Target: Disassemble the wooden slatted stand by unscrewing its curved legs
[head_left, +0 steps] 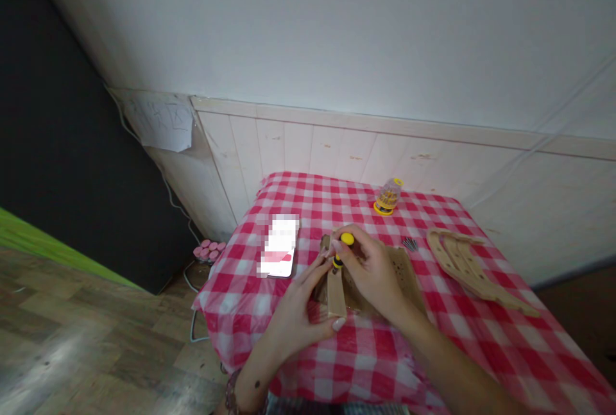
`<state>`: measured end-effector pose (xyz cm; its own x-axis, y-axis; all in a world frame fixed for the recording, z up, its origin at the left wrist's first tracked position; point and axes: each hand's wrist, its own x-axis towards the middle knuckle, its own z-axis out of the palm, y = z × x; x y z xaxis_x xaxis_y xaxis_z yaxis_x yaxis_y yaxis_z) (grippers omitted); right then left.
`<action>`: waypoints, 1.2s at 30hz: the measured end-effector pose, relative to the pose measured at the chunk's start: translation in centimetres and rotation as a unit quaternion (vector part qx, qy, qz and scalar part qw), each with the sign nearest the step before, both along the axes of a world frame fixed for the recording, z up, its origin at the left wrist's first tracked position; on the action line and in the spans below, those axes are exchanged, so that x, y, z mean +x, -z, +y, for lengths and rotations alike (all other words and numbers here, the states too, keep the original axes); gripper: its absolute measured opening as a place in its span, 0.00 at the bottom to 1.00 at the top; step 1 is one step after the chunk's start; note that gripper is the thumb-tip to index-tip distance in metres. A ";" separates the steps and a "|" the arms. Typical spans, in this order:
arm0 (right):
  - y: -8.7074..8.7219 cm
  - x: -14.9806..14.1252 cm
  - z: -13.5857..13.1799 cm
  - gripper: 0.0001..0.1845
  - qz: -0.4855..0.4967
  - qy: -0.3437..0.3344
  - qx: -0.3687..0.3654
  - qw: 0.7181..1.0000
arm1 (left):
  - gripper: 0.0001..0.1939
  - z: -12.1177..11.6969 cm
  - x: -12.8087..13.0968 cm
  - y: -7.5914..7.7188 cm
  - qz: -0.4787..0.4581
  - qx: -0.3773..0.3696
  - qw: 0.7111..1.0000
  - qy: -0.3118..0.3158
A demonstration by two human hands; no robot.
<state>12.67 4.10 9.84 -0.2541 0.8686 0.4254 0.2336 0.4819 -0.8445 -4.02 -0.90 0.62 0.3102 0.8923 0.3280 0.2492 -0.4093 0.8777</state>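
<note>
My right hand (362,261) is closed around a small screwdriver (347,239) with a yellow and black handle. The screwdriver's lower end points down at a pale wooden piece (337,295). My left hand (312,303) grips that wooden piece, with the thumb at its near end and the fingers along its far left side. Beneath both hands lies a brown sheet (400,267), perhaps cardboard, with dark specks on it. The screwdriver's tip is too small to make out clearly.
A phone (280,248) with a lit screen lies left of my hands on the checked tablecloth (308,194). A clear and yellow bit holder (389,197) stands at the back. Several screws (410,244) and curved wooden parts (462,267) lie to the right. A wall (337,152) borders the table.
</note>
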 end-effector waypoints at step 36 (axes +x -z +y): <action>0.9 1.2 0.6 0.21 0.135 -0.212 -0.136 0.958 | 0.43 -0.2 0.2 0.6 0.001 0.043 0.999 -0.030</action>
<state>13.86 4.66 8.97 -0.5215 0.7998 0.2971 -0.1793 0.2377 -0.9546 -3.78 -1.09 0.06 0.2573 0.8777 0.4042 0.2785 -0.4679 0.8387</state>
